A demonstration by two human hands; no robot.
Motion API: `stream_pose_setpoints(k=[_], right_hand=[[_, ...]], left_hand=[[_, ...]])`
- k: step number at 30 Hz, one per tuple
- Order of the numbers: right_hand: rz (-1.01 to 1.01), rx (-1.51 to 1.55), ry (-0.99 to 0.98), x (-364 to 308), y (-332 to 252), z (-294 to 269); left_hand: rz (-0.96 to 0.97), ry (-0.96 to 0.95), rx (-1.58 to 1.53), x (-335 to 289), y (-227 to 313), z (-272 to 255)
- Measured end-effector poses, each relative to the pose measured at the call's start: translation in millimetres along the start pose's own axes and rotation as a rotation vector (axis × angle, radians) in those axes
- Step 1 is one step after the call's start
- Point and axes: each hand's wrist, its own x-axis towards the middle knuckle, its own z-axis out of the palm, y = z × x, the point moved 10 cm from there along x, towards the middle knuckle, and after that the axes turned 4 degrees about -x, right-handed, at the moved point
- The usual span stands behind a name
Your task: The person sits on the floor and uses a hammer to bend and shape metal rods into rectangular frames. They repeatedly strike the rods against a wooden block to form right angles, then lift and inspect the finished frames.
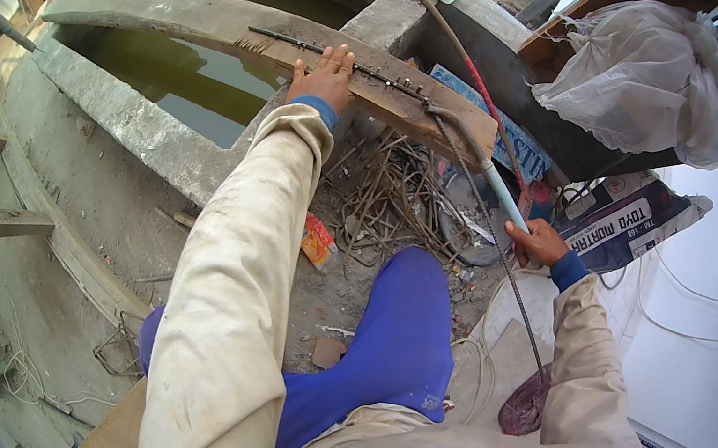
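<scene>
A long wooden plank stretches from the concrete tank toward the right, with a dark steel rod lying among pegs or nails along its top. My left hand lies over the rod on the plank, fingers stretched out. My right hand is wrapped round the lower end of a pale blue pipe handle. The handle's bent upper end meets the rod near the plank's right end. From there a thin ribbed steel bar slants down past my right forearm.
Murky water fills the concrete tank. Under the plank lies a heap of bent steel pieces. At the right are a printed sack and a white plastic bag. A red-wrapped rod leans behind the plank.
</scene>
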Motion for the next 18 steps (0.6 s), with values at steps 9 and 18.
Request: stream_pose_setpoints(k=[9,18], right_hand=[[-0.145,0.919,-0.315,-1.8,-14.4,52.6],[0.047,0.981,0.199,-46.2,-76.9,115.7]], left_hand=[[0.009,0.003,0.046,0.6,3.1,-3.1],[0.054,0.064,-0.041,-4.3,2.3,1.1]])
